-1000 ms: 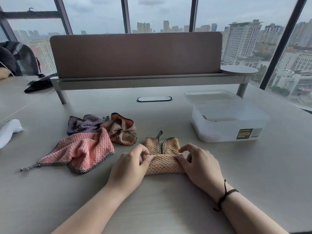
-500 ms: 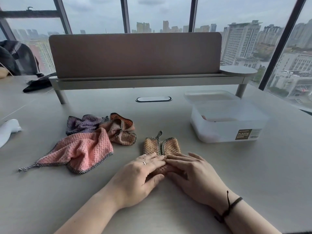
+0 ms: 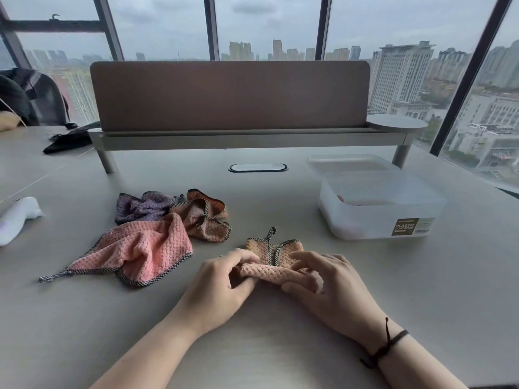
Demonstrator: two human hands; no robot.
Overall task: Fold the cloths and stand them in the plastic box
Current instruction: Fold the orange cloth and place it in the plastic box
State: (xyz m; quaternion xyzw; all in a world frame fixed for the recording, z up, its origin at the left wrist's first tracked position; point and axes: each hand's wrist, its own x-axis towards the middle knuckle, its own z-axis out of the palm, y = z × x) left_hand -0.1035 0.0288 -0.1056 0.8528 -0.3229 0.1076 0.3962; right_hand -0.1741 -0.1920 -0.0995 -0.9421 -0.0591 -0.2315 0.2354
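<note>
Small tan waffle-weave cloth with a dark checked edge (image 3: 273,261), lying on the pale grey table (image 3: 280,346) right in front, partly folded. Near edge rolled up into a soft fat fold. Gripped at both ends: left hand (image 3: 222,284) with fingers curled around the left end, right hand (image 3: 328,282) with fingers bent over the right end and pinching it. Both hands narrow, full of cloth. Held like this, most likely, to keep the fold neat and flip it over the far half. Little hanging loop poking out at the far side of the cloth.

Off to the left, well apart from the hands, a messy pile waiting for a turn: big pink waffle-weave cloth (image 3: 140,248), crumpled purple cloth (image 3: 143,206) behind it, and crumpled orange-brown cloth (image 3: 206,217) just beside both. All three touching, none folded yet.

Off to the right and farther back, clear plastic box with a brown label (image 3: 379,211), open on top. Something pinkish low inside, too blurry to name. Clear flat lid (image 3: 348,162) lying just behind the box.

Path from the hands to the box looks open, nothing in between. Farther back, long brown desk screen on grey legs (image 3: 230,96), and big windows with tall buildings outside. White thing (image 3: 16,217) at the far left edge, hard to tell what. Dark bundle (image 3: 70,137) on the next table.
</note>
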